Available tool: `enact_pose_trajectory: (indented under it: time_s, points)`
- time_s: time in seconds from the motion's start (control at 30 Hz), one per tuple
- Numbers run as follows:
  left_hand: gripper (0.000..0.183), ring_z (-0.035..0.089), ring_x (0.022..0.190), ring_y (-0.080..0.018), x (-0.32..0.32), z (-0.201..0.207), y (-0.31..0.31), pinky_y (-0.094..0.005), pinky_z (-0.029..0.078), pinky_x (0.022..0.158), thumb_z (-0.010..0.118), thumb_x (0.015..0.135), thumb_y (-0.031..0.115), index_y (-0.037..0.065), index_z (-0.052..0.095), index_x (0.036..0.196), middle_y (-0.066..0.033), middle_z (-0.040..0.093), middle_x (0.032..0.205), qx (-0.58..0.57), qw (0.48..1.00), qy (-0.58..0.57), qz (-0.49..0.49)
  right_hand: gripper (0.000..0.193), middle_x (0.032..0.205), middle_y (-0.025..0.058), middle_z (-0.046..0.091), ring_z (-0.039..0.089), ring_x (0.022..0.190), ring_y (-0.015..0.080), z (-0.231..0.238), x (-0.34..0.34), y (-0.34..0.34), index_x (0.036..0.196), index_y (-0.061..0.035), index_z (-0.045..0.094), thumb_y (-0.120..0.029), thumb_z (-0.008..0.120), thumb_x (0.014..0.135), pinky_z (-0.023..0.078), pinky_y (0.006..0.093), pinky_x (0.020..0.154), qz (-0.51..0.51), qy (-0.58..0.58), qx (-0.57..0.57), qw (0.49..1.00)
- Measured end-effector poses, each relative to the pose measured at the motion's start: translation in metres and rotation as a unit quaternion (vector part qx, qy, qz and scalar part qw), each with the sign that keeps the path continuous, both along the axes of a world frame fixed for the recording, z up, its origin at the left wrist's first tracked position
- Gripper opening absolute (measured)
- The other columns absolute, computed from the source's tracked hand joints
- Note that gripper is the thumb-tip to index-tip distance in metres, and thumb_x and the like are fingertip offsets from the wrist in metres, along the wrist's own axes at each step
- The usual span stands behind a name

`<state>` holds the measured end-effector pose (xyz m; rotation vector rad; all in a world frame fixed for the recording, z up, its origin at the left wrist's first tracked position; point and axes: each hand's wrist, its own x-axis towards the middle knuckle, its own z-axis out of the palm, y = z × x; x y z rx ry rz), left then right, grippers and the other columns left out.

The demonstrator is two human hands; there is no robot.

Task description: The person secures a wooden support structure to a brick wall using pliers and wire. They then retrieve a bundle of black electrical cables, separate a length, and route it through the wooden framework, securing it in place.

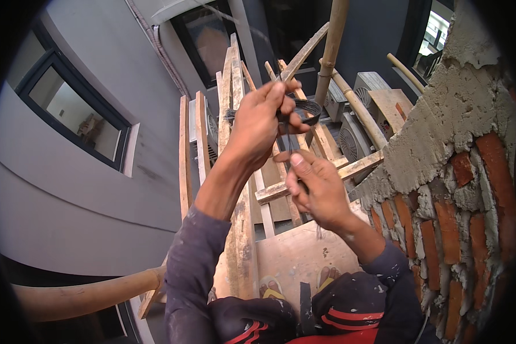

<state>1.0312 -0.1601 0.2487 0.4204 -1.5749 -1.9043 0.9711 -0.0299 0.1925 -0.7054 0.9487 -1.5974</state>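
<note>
In front of me, my left hand (259, 121) is closed around a bundle of thin black strands (311, 112), wire or cord by the look of it. The bundle bends into a loop right of the fingers, and its other end pokes out to their left. Just below and to the right, my right hand (322, 188) is closed, thumb against fingers, on dark strands that run down from the left hand. What lies inside the left fist is hidden by the fingers.
Rough timber beams (242, 229) rise ahead, crossed by a shorter timber (275, 192). Bamboo poles stand ahead and at lower left (92, 297). A plywood board (286, 252) lies under my feet. To the right is a broken brick wall (446, 229); air-conditioner units (352, 137) sit beyond.
</note>
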Motion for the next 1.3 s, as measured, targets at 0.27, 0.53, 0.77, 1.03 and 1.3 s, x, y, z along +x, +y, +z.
enact_pose_trajectory:
  time_s: [0.27,0.53,0.77,1.03,1.3]
  points:
    - [0.024,0.022,0.049,-0.0036,-0.028,0.004,-0.009,-0.0173,0.02,0.04,0.037,0.098,0.014,-0.001,0.045,0.115,0.0049,0.026,0.063,0.121,0.978,0.171,0.005,0.027,0.078,0.0042,0.061,0.051,0.062,0.0067,0.009,-0.045,0.063,0.113,0.004,0.058,-0.01,0.052,0.091,0.041,0.0205,0.056,-0.178,0.44,0.03,0.88]
    - [0.021,0.022,0.044,-0.0043,0.015,0.019,-0.024,-0.0177,0.021,0.036,0.032,0.1,0.016,0.007,0.043,0.114,0.0056,0.025,0.058,0.149,0.943,0.293,0.053,0.024,0.082,0.0064,0.059,0.054,0.067,0.0116,0.008,-0.031,0.043,0.106,-0.0009,0.064,0.003,0.055,0.084,0.043,0.025,0.061,-0.244,0.541,-0.109,0.797]
    - [0.033,0.053,0.077,-0.0137,0.015,-0.003,-0.001,-0.0391,0.046,0.089,0.025,0.101,0.027,0.009,0.037,0.125,-0.0007,0.047,0.075,0.171,0.932,0.314,0.055,0.026,0.086,0.0059,0.06,0.055,0.073,0.0115,-0.003,-0.067,-0.004,0.1,-0.0051,0.068,0.008,0.056,0.082,0.043,0.023,0.059,-0.402,0.592,-0.183,0.675]
    - [0.029,0.034,0.06,-0.0095,0.004,-0.052,-0.043,-0.0264,0.035,0.06,0.029,0.101,0.025,0.005,0.04,0.118,0.0016,0.032,0.068,0.087,0.941,0.328,-0.009,0.02,0.088,0.0045,0.05,0.049,0.071,0.0116,-0.04,-0.067,0.002,0.103,-0.004,0.066,0.001,0.052,0.089,0.042,0.0247,0.062,-0.268,0.6,-0.072,0.75]
    - [0.027,0.022,0.046,-0.0053,0.022,-0.049,-0.069,-0.0192,0.021,0.04,0.03,0.1,0.023,0.004,0.045,0.114,0.0048,0.028,0.062,0.116,0.941,0.268,0.168,0.032,0.079,0.0125,0.056,0.06,0.07,0.0238,-0.083,-0.042,0.0,0.112,-0.0046,0.062,0.002,0.054,0.082,0.046,0.0322,0.065,-0.126,0.651,-0.017,0.748]
